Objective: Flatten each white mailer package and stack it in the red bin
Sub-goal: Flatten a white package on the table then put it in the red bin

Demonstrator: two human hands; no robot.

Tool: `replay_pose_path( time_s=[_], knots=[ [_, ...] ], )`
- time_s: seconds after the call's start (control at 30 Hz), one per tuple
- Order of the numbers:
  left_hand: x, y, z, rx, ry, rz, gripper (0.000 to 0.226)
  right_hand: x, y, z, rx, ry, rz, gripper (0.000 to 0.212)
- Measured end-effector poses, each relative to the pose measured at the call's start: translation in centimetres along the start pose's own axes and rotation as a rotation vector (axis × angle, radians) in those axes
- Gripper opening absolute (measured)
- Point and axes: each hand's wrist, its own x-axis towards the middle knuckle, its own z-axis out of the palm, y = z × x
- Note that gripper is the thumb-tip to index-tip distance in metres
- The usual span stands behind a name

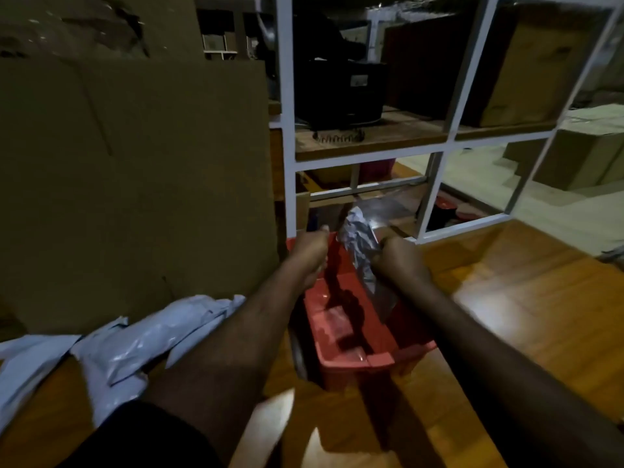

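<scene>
A red bin [341,358] stands on the wooden floor in front of me, a pale flat mailer lying in its bottom. Over the bin my right hand [401,261] grips a crumpled white mailer [359,244] that stands nearly upright. My left hand [310,253] hovers over the bin's far left corner with its fingers curled; whether it holds an edge of the mailer I cannot tell. A heap of several white mailers [135,346] lies on the floor at my lower left.
Large cardboard sheets [135,184] lean upright at left, just behind the heap. A white-framed shelf unit [435,140] rises behind the bin with a dark machine and cardboard boxes on it. Wooden floor [506,298] stretches to the right.
</scene>
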Motion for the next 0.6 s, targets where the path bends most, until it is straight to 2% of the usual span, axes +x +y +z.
replay_pose_path(
  time_s=[0.07, 0.17, 0.23, 0.37, 0.5, 0.6],
  knots=[
    [1.1, -1.2, 1.7, 0.001, -0.075, -0.060, 0.029, 0.2, 1.1, 1.0, 0.002, -0.052, 0.012, 0.028],
    [2.7, -3.0, 3.8, 0.007, -0.080, -0.156, 0.028, -0.1, 2.2, 2.4, 0.027, -0.065, -0.028, 0.019],
    [4.0, -4.1, 4.9, -0.060, -0.094, -0.228, 0.030, 0.0, 2.6, 3.1, 0.088, -0.047, -0.038, 0.020],
    [6.7, -6.2, 6.4, -0.154, -0.192, -0.372, 0.086, 0.9, 3.1, 3.6, -0.067, -0.096, -0.046, 0.018],
    [8.1, -7.0, 7.7, -0.226, -0.155, -0.395, 0.101, 1.6, 3.7, 4.8, -0.295, -0.171, -0.118, 0.014],
    [11.0, -9.4, 8.5, -0.167, -0.163, -0.364, 0.135, 1.7, 4.3, 5.9, -0.343, -0.163, -0.222, 0.014]
  ],
)
